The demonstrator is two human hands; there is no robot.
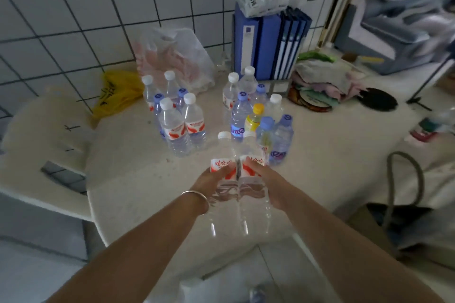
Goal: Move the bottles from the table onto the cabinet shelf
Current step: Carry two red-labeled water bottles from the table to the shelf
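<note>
Head view looks down on a pale table (128, 179) where two clear bottles with white caps and red-and-white labels are held side by side, touching each other, above the table's near edge. The left hand (213, 181) curls round the left bottle (222, 167) at its label, a silver bangle (195, 198) on that wrist; the right hand (267, 183) wraps the right bottle (251, 167) the same way, fingers across the label. Both bottles tilt with caps pointing away from the person. Just beyond the hands stands a cluster of bottles (261, 118), several with blue caps and one with a yellow cap (258, 108); the nearest of these is just beside the right bottle. A second group of bottles (176, 115) stands further left, apart from the hands. Behind are blue binders (268, 44), a clear plastic bag (174, 56) and a yellow bag (118, 92) against the tiled wall (73, 19).
</note>
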